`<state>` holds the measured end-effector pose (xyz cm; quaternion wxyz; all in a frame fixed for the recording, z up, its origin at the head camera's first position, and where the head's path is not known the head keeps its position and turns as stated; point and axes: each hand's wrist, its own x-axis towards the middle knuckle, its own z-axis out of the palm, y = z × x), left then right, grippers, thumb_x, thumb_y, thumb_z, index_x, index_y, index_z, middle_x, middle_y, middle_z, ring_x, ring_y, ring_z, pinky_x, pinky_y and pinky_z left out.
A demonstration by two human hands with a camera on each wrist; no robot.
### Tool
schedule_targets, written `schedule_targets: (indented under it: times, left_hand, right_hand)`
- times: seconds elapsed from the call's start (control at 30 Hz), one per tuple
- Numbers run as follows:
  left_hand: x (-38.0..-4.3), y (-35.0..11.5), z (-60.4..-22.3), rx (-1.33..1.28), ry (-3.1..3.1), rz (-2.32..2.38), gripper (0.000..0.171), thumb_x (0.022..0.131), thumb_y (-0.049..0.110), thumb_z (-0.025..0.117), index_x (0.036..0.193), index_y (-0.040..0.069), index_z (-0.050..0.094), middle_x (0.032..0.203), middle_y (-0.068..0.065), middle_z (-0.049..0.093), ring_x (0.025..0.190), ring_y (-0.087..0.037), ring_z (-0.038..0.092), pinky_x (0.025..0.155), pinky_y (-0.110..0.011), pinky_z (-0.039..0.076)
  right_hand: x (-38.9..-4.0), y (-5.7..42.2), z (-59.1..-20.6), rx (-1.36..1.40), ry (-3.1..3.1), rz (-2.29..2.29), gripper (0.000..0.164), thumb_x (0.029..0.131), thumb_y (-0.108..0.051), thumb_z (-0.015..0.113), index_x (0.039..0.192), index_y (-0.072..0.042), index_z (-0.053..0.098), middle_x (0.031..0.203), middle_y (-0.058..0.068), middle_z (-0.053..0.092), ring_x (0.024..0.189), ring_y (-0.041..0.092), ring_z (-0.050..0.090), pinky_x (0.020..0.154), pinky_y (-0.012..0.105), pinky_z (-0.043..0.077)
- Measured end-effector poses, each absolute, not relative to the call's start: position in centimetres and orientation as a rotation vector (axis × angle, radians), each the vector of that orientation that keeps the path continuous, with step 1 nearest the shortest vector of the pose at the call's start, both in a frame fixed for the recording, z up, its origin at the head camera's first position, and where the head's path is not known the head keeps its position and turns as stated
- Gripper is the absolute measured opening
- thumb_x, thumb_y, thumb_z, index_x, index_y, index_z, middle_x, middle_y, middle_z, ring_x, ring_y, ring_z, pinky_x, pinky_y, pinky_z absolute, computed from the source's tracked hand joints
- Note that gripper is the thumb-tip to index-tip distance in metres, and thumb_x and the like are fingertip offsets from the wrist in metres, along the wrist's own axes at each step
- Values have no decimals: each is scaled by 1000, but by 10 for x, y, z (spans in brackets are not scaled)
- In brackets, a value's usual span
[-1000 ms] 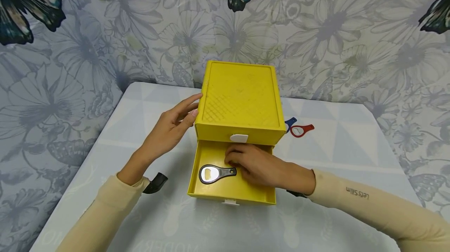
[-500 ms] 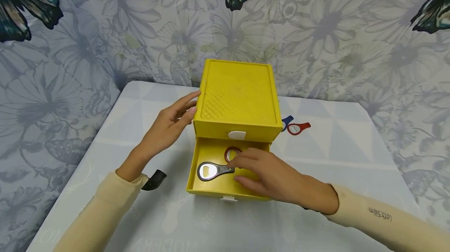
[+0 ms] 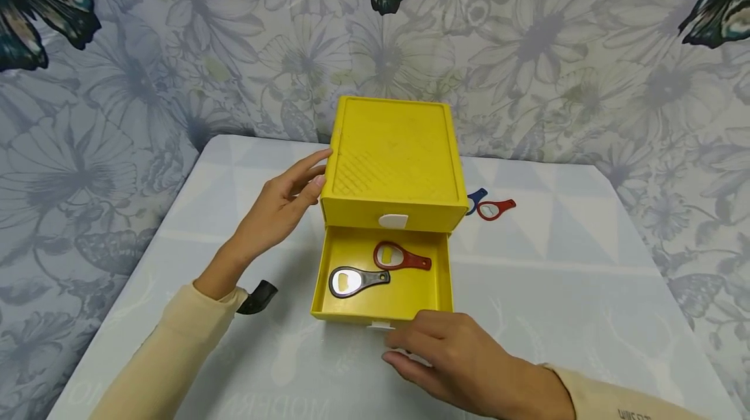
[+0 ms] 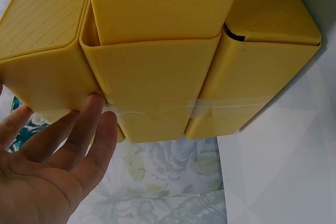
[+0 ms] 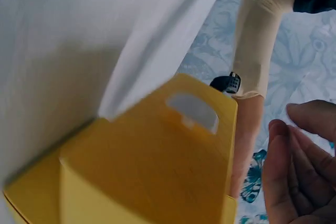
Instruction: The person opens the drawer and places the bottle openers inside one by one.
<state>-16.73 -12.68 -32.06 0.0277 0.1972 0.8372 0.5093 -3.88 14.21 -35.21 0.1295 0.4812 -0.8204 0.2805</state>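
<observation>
In the head view a yellow drawer cabinet (image 3: 392,153) stands on the table, its lower drawer (image 3: 418,296) pulled out. A black bottle opener (image 3: 372,278) lies in that drawer, with a red bottle opener (image 3: 413,261) just behind it. My left hand (image 3: 272,211) rests its fingertips against the cabinet's left side; the left wrist view shows the fingers (image 4: 86,124) extended at the yellow wall. My right hand (image 3: 463,361) is just in front of the drawer, near its white handle (image 3: 381,325). Its fingers are loosely bent and hold nothing, as the right wrist view also shows.
On the table to the cabinet's right lie a red opener-shaped piece (image 3: 500,208) and a blue one (image 3: 477,195), the blue partly hidden by the cabinet. A flower-patterned wall covering (image 3: 527,81) hangs behind the pale table (image 3: 556,290).
My right hand has come out of the drawer and moved toward the front, uncovering the red bottle opener lying inside. My left hand has stayed at the cabinet's side.
</observation>
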Motion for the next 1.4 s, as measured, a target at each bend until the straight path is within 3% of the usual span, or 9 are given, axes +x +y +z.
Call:
schedule_targets:
  times: [0.2, 0.47, 1.0, 1.4]
  left_hand:
    - [-169, -127, -321, 616, 2573, 1583, 48, 100, 31, 43, 146, 31, 32, 143, -7, 46, 117, -22, 57, 91, -41, 52]
    - [-168, -128, -322, 616, 2566, 1597, 48, 100, 31, 44, 147, 30, 32, 143, -5, 46, 116, -21, 58, 91, -40, 52]
    - [-168, -125, -322, 623, 2565, 1605, 48, 100, 30, 43, 147, 29, 32, 142, -5, 46, 117, -21, 57, 91, -40, 52]
    - [-168, -126, -322, 622, 2550, 1617, 47, 101, 30, 42, 147, 28, 32, 144, -6, 45, 119, -21, 56, 91, -39, 52]
  right_hand:
    - [-31, 141, -376, 1284, -2301, 931, 9, 86, -21, 69, 95, -17, 68, 85, -11, 68, 76, -2, 62, 73, 12, 53]
    - [-25, 141, -392, 1048, -2449, 640, 14, 91, -29, 62, 92, -17, 69, 79, -10, 68, 69, 0, 64, 63, 16, 55]
    - [-23, 134, -396, 925, -2518, 536, 16, 90, -30, 63, 92, -16, 70, 77, -10, 69, 65, -1, 63, 61, 17, 55]
    - [-48, 135, -392, 883, -2512, 542, 15, 90, -27, 63, 92, -14, 68, 81, -8, 70, 68, 1, 62, 65, 19, 56]
